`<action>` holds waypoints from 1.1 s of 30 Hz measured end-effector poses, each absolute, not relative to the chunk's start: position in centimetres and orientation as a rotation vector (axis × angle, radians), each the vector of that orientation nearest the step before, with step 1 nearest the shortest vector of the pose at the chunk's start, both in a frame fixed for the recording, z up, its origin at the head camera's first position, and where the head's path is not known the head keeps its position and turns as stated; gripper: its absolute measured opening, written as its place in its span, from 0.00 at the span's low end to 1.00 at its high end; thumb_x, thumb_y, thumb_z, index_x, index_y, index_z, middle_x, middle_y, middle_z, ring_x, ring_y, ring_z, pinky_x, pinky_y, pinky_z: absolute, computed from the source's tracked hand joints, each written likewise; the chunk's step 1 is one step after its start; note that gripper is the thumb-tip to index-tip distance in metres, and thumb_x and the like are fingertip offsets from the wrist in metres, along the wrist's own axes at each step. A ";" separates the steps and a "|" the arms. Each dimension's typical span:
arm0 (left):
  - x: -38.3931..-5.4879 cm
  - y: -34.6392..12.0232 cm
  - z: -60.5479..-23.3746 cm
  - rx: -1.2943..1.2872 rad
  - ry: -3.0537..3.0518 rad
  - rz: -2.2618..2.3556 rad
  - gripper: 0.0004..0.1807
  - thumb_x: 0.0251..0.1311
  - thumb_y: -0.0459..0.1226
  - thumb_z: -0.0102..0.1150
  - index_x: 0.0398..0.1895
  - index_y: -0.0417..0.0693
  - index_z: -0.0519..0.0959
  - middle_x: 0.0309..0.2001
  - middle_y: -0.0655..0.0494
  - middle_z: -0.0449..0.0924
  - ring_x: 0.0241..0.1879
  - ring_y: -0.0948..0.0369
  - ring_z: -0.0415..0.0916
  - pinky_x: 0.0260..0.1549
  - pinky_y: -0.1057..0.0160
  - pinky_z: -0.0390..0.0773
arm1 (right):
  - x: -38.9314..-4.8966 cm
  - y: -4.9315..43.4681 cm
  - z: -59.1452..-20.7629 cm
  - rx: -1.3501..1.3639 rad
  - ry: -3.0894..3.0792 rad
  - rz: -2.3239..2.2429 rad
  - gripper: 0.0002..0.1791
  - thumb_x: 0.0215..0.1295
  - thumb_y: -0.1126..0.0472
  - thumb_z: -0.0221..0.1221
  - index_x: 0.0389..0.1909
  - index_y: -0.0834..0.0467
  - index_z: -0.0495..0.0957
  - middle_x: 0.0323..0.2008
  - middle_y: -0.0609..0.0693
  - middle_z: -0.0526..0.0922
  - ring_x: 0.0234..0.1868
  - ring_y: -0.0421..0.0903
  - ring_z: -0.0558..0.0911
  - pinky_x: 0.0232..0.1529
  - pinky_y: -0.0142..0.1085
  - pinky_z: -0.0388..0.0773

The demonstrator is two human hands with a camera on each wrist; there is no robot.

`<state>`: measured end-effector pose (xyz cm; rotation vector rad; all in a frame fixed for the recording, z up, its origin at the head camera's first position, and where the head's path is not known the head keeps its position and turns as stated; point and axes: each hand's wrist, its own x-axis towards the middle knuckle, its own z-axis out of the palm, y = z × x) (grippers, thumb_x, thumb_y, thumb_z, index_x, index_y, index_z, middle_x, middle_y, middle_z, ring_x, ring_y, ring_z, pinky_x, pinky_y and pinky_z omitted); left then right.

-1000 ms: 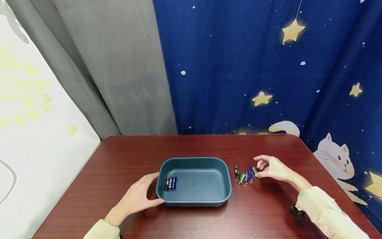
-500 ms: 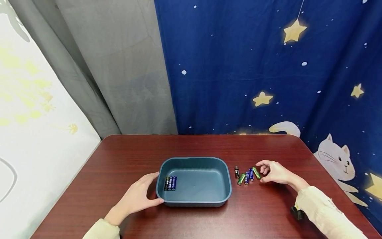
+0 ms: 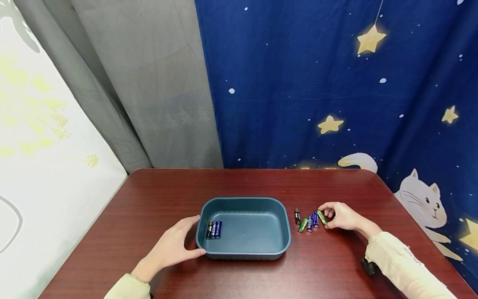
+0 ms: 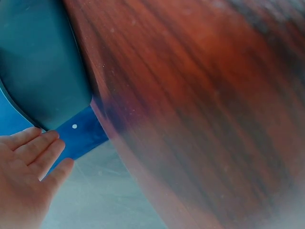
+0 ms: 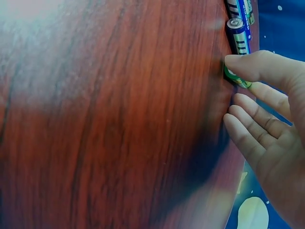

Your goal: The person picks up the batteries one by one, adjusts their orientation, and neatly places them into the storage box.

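Observation:
My right hand point(image 3: 344, 216) is at the right end of a loose row of batteries, thumb and index finger pinching the ends of a green battery point(image 3: 322, 217). In the right wrist view the thumb covers part of that green battery point(image 5: 238, 80); the other fingers are extended below it. My left hand point(image 3: 171, 246) rests at the left end of a blue-green plastic bin point(image 3: 254, 238), fingers straight, fingertips and thumb tip right at its rim. Inside, against the left side, a black battery point(image 3: 209, 230) and two blue batteries point(image 3: 215, 230) lie side by side.
Left of the pinched battery lie two blue batteries point(image 3: 315, 219), another green battery point(image 3: 303, 225) and a black battery point(image 3: 297, 216), close to the bin's right wall. All stand on a dark red wooden table point(image 3: 246, 182), with curtains point(image 3: 269, 104) behind its far edge.
My right hand drew back slightly from the green battery, then closed thumb and index finger on it. The left hand and the bin have stayed in place.

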<state>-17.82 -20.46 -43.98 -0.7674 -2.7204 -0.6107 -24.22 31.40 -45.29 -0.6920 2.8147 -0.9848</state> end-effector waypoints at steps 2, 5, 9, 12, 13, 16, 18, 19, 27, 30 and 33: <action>-17.8 -20.4 -44.0 -0.766 -2.721 -0.606 0.47 0.36 0.59 0.68 0.62 0.49 0.67 0.58 0.59 0.69 0.58 0.59 0.66 0.50 0.52 0.71 | -24.2 31.4 -45.4 -0.693 2.833 -0.974 0.23 0.37 0.67 0.68 0.40 0.66 0.76 0.28 0.48 0.74 0.29 0.42 0.71 0.30 0.30 0.71; -17.9 -20.4 -44.1 -0.767 -2.721 -0.605 0.47 0.36 0.59 0.68 0.62 0.49 0.67 0.58 0.58 0.70 0.58 0.59 0.65 0.51 0.52 0.71 | -24.1 31.4 -45.5 -0.695 2.864 -0.973 0.21 0.36 0.66 0.69 0.37 0.64 0.77 0.27 0.48 0.74 0.29 0.42 0.72 0.30 0.30 0.71; -17.9 -20.4 -44.3 -0.767 -2.722 -0.602 0.47 0.37 0.59 0.67 0.62 0.49 0.67 0.58 0.58 0.69 0.58 0.59 0.65 0.52 0.53 0.70 | -23.9 31.4 -45.6 -0.692 2.911 -0.955 0.20 0.36 0.64 0.70 0.34 0.62 0.77 0.25 0.46 0.74 0.28 0.40 0.71 0.29 0.29 0.70; -17.9 -20.5 -44.3 -0.762 -2.721 -0.607 0.47 0.37 0.59 0.67 0.62 0.49 0.66 0.58 0.59 0.69 0.58 0.59 0.65 0.51 0.52 0.70 | -23.8 31.3 -45.4 -0.663 2.936 -0.947 0.19 0.37 0.62 0.70 0.33 0.62 0.77 0.25 0.45 0.74 0.27 0.39 0.71 0.29 0.29 0.70; -17.9 -20.5 -44.3 -0.762 -2.720 -0.611 0.47 0.37 0.59 0.67 0.62 0.49 0.66 0.58 0.59 0.69 0.58 0.59 0.65 0.51 0.52 0.70 | -23.8 31.2 -45.3 -0.649 2.942 -0.947 0.19 0.37 0.62 0.70 0.33 0.61 0.77 0.25 0.45 0.74 0.27 0.39 0.72 0.29 0.29 0.71; -17.9 -20.5 -44.3 -0.764 -2.714 -0.611 0.47 0.36 0.59 0.67 0.62 0.49 0.66 0.58 0.59 0.69 0.58 0.59 0.65 0.51 0.52 0.70 | -23.8 30.8 -44.6 -0.624 2.957 -0.969 0.19 0.38 0.61 0.70 0.33 0.61 0.77 0.25 0.47 0.74 0.28 0.40 0.72 0.29 0.29 0.71; -17.9 -20.5 -44.3 -0.767 -2.713 -0.611 0.47 0.36 0.58 0.68 0.62 0.49 0.66 0.58 0.59 0.69 0.58 0.60 0.65 0.51 0.52 0.71 | -23.8 30.4 -44.0 -0.628 2.966 -0.983 0.19 0.38 0.61 0.70 0.33 0.61 0.77 0.25 0.47 0.75 0.27 0.41 0.73 0.29 0.29 0.71; -17.9 -20.5 -44.3 -0.769 -2.712 -0.608 0.47 0.36 0.58 0.68 0.62 0.49 0.66 0.58 0.59 0.69 0.58 0.60 0.65 0.51 0.52 0.71 | -23.8 30.1 -43.7 -0.630 2.962 -1.001 0.19 0.39 0.61 0.70 0.34 0.62 0.77 0.25 0.47 0.75 0.27 0.41 0.73 0.28 0.29 0.71; -18.0 -20.5 -44.1 -0.765 -2.729 -0.584 0.47 0.36 0.60 0.67 0.62 0.49 0.67 0.58 0.57 0.69 0.58 0.59 0.65 0.51 0.52 0.71 | -23.7 27.0 -41.4 -0.704 2.893 -1.141 0.22 0.42 0.62 0.70 0.40 0.65 0.75 0.28 0.51 0.75 0.28 0.45 0.75 0.27 0.30 0.76; -18.1 -20.5 -44.1 -0.771 -2.726 -0.593 0.47 0.36 0.60 0.67 0.62 0.50 0.66 0.58 0.58 0.69 0.58 0.59 0.65 0.51 0.52 0.71 | -23.6 25.5 -40.9 -0.749 2.867 -1.191 0.23 0.42 0.62 0.70 0.40 0.65 0.75 0.28 0.51 0.75 0.28 0.45 0.76 0.28 0.31 0.77; -18.1 -20.5 -44.2 -0.776 -2.719 -0.602 0.47 0.36 0.60 0.67 0.62 0.50 0.66 0.58 0.59 0.69 0.58 0.60 0.65 0.51 0.52 0.71 | -23.5 23.8 -40.5 -0.792 2.846 -1.232 0.23 0.42 0.62 0.70 0.40 0.64 0.76 0.28 0.51 0.76 0.27 0.44 0.76 0.29 0.32 0.77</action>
